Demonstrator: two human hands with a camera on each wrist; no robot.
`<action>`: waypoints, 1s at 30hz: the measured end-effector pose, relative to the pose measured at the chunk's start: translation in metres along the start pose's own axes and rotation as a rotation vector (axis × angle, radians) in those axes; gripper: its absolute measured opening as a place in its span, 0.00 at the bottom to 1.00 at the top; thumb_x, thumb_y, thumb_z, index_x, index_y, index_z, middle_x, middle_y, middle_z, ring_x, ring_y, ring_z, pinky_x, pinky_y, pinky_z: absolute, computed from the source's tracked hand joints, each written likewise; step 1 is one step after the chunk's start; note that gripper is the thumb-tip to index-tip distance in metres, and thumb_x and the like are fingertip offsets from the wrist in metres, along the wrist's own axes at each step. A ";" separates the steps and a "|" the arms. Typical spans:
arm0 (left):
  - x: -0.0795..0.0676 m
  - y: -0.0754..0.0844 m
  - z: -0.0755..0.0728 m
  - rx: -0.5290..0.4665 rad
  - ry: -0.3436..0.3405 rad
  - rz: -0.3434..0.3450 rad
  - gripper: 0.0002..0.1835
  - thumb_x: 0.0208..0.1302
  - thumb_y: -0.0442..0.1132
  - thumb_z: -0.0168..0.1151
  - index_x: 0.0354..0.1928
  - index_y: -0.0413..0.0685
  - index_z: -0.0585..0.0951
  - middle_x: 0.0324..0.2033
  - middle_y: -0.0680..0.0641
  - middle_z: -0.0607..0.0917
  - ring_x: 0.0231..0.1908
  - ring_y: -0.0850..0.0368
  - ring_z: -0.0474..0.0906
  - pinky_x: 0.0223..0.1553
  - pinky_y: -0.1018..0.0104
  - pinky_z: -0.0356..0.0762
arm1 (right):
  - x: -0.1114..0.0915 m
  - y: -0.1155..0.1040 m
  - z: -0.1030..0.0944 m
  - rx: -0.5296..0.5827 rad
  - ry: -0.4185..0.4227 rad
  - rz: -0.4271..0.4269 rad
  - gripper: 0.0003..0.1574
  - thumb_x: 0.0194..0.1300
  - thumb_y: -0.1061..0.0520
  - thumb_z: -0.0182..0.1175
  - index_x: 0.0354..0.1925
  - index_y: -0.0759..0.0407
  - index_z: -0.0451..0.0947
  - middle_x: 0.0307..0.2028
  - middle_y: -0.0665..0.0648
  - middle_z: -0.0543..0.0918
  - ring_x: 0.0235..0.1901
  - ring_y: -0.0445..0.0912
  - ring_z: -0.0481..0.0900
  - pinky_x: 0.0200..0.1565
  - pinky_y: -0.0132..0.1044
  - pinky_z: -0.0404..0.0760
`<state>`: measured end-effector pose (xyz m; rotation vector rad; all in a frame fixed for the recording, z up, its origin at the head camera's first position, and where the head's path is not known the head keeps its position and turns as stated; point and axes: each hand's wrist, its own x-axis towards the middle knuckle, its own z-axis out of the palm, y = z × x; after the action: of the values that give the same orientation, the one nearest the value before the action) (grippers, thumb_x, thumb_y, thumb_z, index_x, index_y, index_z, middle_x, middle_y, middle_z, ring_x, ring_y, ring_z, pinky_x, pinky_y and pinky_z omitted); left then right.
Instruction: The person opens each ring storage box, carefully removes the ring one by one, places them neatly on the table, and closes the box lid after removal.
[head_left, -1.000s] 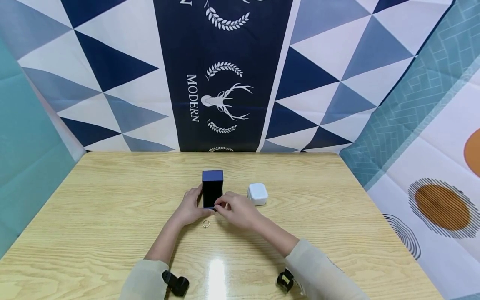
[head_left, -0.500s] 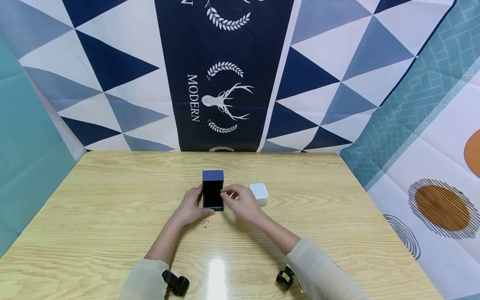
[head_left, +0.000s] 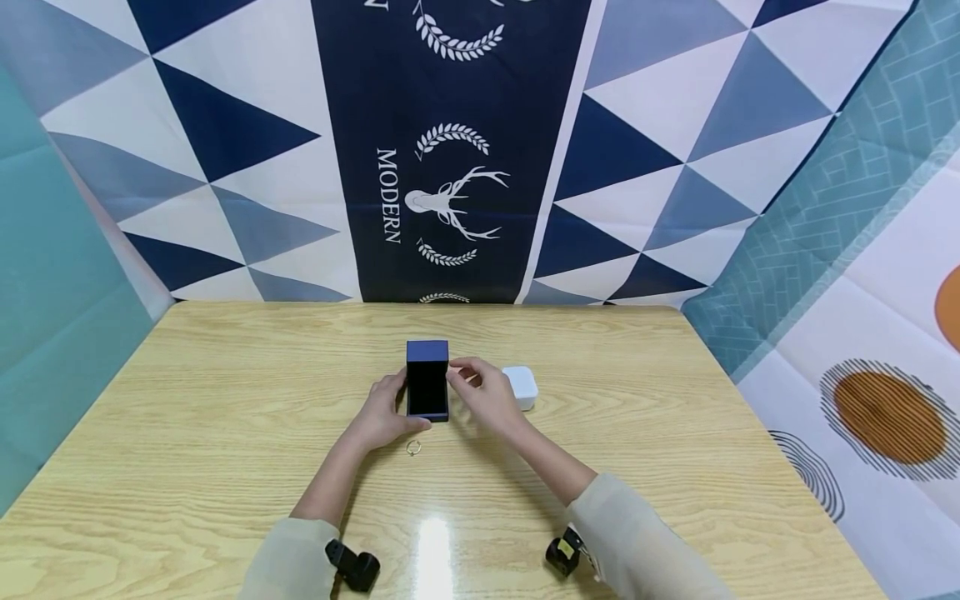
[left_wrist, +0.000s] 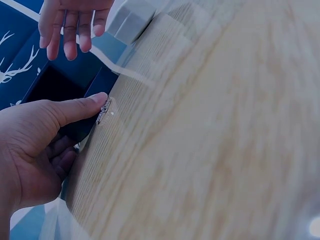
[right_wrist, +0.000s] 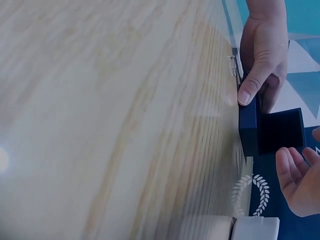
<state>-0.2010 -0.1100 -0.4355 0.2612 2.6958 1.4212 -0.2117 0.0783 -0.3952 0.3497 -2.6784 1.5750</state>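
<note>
A dark blue ring box (head_left: pixel 427 350) stands with its lid raised on the table, its black inside facing the person. My left hand (head_left: pixel 381 414) grips its base from the left, thumb along the front edge and fingers at the side, as the left wrist view also shows with the box (left_wrist: pixel 102 80). At the lid's right edge is my right hand (head_left: pixel 486 395), fingertips right beside it. In the right wrist view those fingers (right_wrist: pixel 290 167) look relaxed, with nothing between them. A thin ring (head_left: pixel 413 447) with a sparkling band (left_wrist: pixel 104 111) lies just in front of the box.
A small white rounded case (head_left: pixel 522 387) stands behind my right hand. The wooden table (head_left: pixel 225 400) ends at a patterned cloth wall (head_left: pixel 442 167) at the back. Cameras (head_left: pixel 358 571) are strapped at both wrists.
My right hand has left the front of the box base and moved up along the right side to the lid's edge. The left hand and the ring have stayed put.
</note>
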 end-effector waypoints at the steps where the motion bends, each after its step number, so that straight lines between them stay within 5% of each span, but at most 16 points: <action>1: 0.000 0.000 0.000 0.002 0.000 0.000 0.51 0.45 0.38 0.75 0.71 0.43 0.57 0.64 0.37 0.67 0.61 0.42 0.60 0.64 0.45 0.60 | 0.001 0.000 0.000 0.013 0.006 0.011 0.18 0.64 0.51 0.59 0.49 0.57 0.79 0.35 0.55 0.82 0.33 0.44 0.77 0.36 0.32 0.76; 9: 0.000 -0.002 0.001 0.011 0.014 0.013 0.51 0.45 0.38 0.75 0.70 0.40 0.57 0.62 0.37 0.69 0.60 0.42 0.61 0.64 0.45 0.60 | 0.007 0.003 0.002 0.076 0.031 0.061 0.21 0.64 0.51 0.58 0.53 0.57 0.77 0.37 0.56 0.80 0.30 0.40 0.76 0.30 0.30 0.75; 30: 0.002 -0.006 0.003 0.009 0.020 0.011 0.52 0.44 0.39 0.75 0.70 0.40 0.57 0.63 0.36 0.68 0.62 0.40 0.60 0.64 0.43 0.59 | 0.019 -0.001 0.008 0.106 0.012 0.107 0.28 0.64 0.46 0.58 0.59 0.54 0.71 0.43 0.57 0.80 0.42 0.46 0.78 0.39 0.34 0.78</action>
<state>-0.2034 -0.1107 -0.4418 0.2642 2.7211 1.4223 -0.2287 0.0672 -0.3961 0.2013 -2.6522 1.7468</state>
